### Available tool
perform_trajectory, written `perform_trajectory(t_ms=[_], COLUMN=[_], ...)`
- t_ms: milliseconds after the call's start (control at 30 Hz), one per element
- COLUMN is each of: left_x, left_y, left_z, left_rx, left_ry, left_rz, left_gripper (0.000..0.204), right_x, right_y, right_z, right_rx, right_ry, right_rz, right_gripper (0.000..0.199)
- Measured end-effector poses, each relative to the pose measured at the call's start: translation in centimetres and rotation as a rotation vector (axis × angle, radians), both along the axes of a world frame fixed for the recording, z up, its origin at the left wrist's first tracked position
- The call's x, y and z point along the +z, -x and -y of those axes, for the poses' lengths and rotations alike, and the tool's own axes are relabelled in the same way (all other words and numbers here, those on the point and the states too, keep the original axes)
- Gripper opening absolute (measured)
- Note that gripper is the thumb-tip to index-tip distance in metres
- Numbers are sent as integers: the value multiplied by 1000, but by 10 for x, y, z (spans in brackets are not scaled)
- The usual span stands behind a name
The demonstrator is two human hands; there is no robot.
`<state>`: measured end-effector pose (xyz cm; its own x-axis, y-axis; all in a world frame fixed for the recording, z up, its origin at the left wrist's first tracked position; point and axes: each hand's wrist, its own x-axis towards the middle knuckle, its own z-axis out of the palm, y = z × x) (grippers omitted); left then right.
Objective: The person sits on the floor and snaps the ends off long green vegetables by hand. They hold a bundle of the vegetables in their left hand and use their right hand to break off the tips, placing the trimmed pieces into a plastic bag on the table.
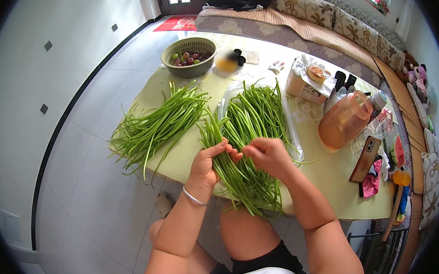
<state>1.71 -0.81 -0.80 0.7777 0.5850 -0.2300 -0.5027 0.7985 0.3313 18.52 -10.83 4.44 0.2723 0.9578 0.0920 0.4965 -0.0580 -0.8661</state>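
Left grip [206, 162] wrapped round green stalks [234, 186]; right grip [270, 155] curled closed, beside.

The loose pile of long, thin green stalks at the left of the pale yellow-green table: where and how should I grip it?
Likely mid-length on the pile, from above and its left, closing across the stalks: they run roughly together there but splay at both ends, some hanging past the near edge of the table. More green stalks lie to its right.
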Motion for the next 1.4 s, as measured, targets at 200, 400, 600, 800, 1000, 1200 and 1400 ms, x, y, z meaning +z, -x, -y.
perform_trajectory(t_ms=[200,400,600,800,1000,1200,1400], left_x=[1,-3,-2,2,-6,-6,0], left_y=[2,3,2,3,5,5,9], left_z=[0,-2,-1,0,-2,-1,2], left_rx=[-11,-73,-2,-6,14,48,48], left_ry=[21,-10,43,33,-5,-49,-168], left_rz=[-33,32,-19,42,191,171,158], left_gripper=[22,22,12,9,13,19,28], right_x=[-28,-25,-23,-2,5,-1,-2], right_y=[-41,-45,-41,-9,14,11,12], right_z=[-17,-20,-14,-1,10,6,6], right_rx=[-357,-279,-352,-232,15,-3,22], right_ry=[24,178,-43,-276,-180,-107,-26], right_rz=[586,486,277,153,374,426,422], right_gripper=[29,30,21,18,18,18,19])
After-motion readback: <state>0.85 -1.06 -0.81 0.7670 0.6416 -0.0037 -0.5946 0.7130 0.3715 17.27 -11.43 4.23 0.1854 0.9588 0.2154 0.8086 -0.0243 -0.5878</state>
